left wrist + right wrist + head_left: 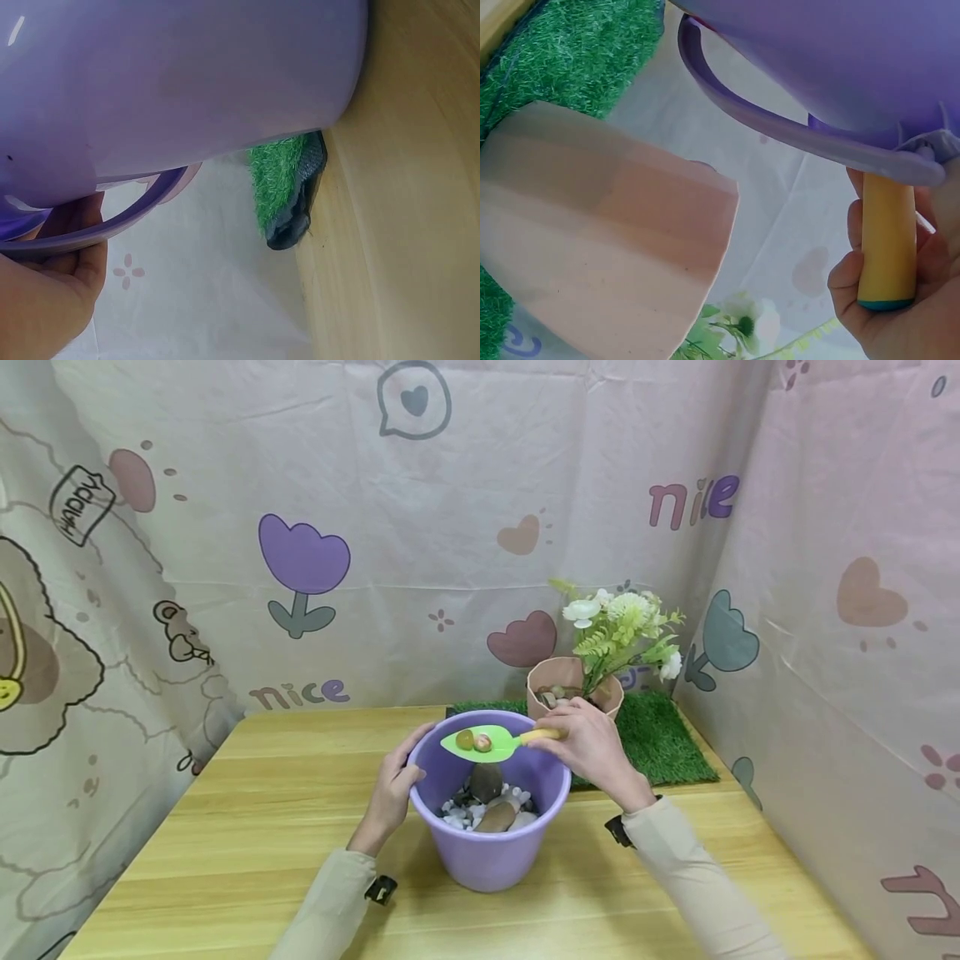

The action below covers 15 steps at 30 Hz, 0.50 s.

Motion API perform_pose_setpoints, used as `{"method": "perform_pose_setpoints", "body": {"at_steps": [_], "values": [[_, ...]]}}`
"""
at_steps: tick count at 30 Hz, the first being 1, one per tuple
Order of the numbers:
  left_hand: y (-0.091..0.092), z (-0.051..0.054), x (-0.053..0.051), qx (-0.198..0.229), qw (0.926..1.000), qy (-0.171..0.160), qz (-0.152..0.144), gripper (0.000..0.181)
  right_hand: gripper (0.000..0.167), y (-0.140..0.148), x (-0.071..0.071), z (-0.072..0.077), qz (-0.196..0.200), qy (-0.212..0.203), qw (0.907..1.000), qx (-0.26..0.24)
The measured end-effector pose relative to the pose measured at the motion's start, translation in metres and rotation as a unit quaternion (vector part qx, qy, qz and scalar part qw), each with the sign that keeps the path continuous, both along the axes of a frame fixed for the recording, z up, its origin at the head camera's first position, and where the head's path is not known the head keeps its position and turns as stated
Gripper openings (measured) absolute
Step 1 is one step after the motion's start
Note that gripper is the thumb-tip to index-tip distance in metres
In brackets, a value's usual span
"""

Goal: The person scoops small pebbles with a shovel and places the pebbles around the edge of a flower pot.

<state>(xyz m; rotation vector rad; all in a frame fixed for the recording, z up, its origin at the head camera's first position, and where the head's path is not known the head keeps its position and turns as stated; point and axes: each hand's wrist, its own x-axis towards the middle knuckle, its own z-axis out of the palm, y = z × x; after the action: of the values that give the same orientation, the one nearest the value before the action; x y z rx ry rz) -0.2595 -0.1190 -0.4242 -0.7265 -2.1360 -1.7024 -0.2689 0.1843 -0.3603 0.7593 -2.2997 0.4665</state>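
Note:
A purple bucket [491, 864] stands upright on the table. My left hand [392, 785] grips its left rim, thumb inside; in the left wrist view, the bucket's handle [127, 220] crosses over the fingers. With my right hand [588, 745] I hold a small green trowel [502, 746] by its yellow handle [889, 240], level above the bucket's opening. Two small stones lie on the blade, one amber [465, 740] and one pinkish [482, 743]. Inside the bucket are a dark stone [486, 782], a brown stone [497, 817] and several white pebbles [463, 815].
Behind the bucket to the right, a pale pink pot [611, 700] holds white flowers [628, 607] and pebbles. It stands on a green turf mat [667, 747]. Printed cloth [450, 527] hangs behind and along both sides of the wooden table [300, 768].

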Motion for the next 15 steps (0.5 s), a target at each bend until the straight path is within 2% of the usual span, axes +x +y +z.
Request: {"method": "perform_pose_setpoints", "body": {"at_steps": [7,15], "values": [[-0.0001,0.0000,0.0007,0.001,1.0000,-0.001,-0.006,0.070,0.028,-0.0015,0.0020,-0.0032,-0.026,0.031,0.9992,0.005],[-0.0003,-0.0009,0.0016,0.002,0.9999,-0.010,-0.003,0.069,0.026,-0.0022,0.0035,-0.0060,-0.028,0.038,0.9987,-0.018]]}}
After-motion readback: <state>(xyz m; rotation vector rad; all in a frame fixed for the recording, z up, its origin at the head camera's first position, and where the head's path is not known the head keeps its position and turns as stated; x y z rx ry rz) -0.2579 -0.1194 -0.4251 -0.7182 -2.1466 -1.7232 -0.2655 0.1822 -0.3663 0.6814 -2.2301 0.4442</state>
